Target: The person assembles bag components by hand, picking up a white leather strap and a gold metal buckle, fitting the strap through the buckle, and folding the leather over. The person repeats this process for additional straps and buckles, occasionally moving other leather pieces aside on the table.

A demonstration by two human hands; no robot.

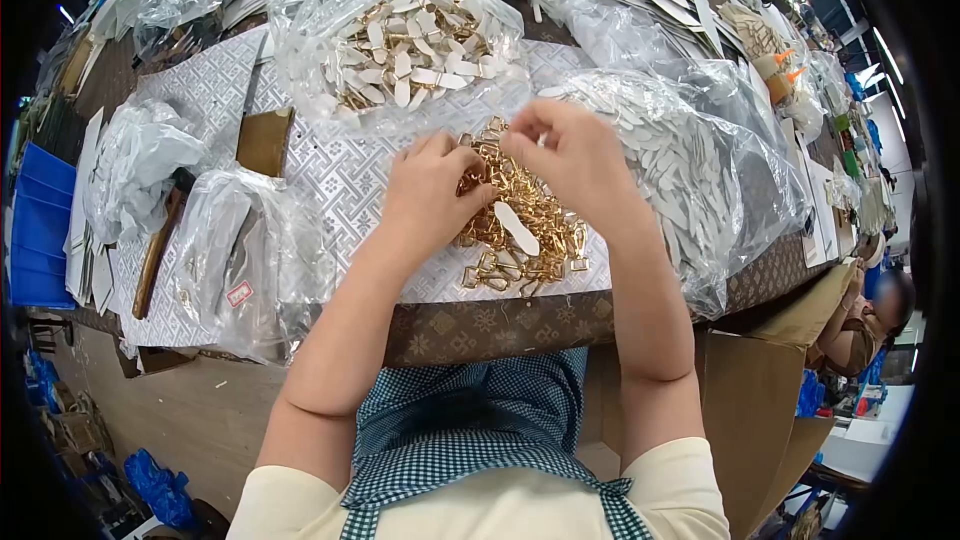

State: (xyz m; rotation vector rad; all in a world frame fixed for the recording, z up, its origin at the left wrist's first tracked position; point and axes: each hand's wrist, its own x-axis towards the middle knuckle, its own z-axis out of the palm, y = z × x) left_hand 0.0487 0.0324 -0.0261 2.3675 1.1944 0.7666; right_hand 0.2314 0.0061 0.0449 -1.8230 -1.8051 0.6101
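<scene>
A heap of gold metal swivel clasps (pixel 535 215) lies in front of me at the table's edge. One white strap piece (pixel 516 228) with a rounded end rests on top of it. My left hand (pixel 430 188) is at the heap's left side, with fingers curled and thumb and forefinger close together over the clasps. Above the heap's upper right, my right hand (pixel 572 152) is closed in a pinch, its fingertips by the topmost clasps. What either hand holds is too small to make out.
A clear bag of strapped clasps (pixel 420 50) stands beyond the heap. At right, another bag holds loose white strap pieces (pixel 680 155). To the left lie crumpled plastic bags (pixel 240 250), a wooden-handled hammer (pixel 160 250) and a blue bin (pixel 42 225). A person (pixel 865 325) sits far right beyond a cardboard box (pixel 745 410).
</scene>
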